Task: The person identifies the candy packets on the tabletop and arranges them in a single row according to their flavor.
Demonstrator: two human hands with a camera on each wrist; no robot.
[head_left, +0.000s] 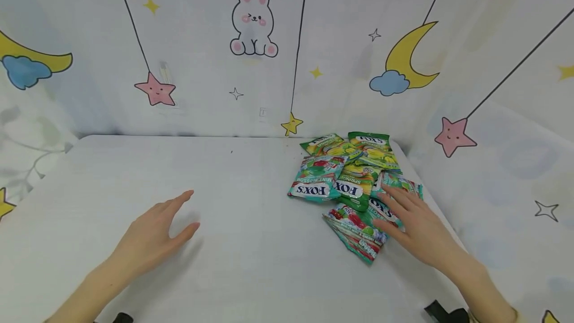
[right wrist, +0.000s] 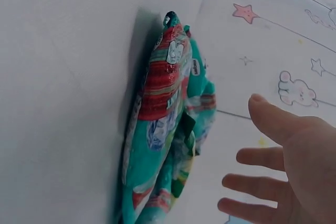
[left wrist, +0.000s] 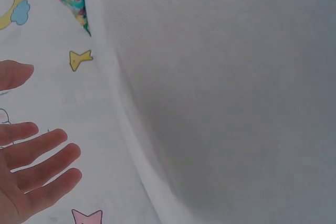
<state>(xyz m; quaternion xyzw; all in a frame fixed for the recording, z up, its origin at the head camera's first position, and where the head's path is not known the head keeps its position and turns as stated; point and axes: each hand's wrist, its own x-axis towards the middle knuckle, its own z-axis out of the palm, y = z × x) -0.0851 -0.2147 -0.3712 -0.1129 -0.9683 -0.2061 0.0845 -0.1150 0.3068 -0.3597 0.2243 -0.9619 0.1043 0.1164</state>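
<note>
Several bags of Fox's candy lie in an overlapping heap on the right side of the white table. A teal Mint Blossom bag (head_left: pixel 316 178) is at the heap's left, beside a yellow-green bag (head_left: pixel 357 183). Closest to me is a teal and red bag (head_left: pixel 356 233), also seen side-on as a red and teal bag (right wrist: pixel 163 87) in the right wrist view. My right hand (head_left: pixel 419 226) hovers over the heap's right edge, fingers spread, holding nothing. My left hand (head_left: pixel 150 236) is held above the table left of the bags, fingers apart and nothing in it.
The white table (head_left: pixel 233 273) ends at a back edge against a white cloth (head_left: pixel 202 64) printed with rabbits, stars and moons. The same kind of printed cloth hangs along the right side. Dark straps (head_left: pixel 446 313) show near the right wrist.
</note>
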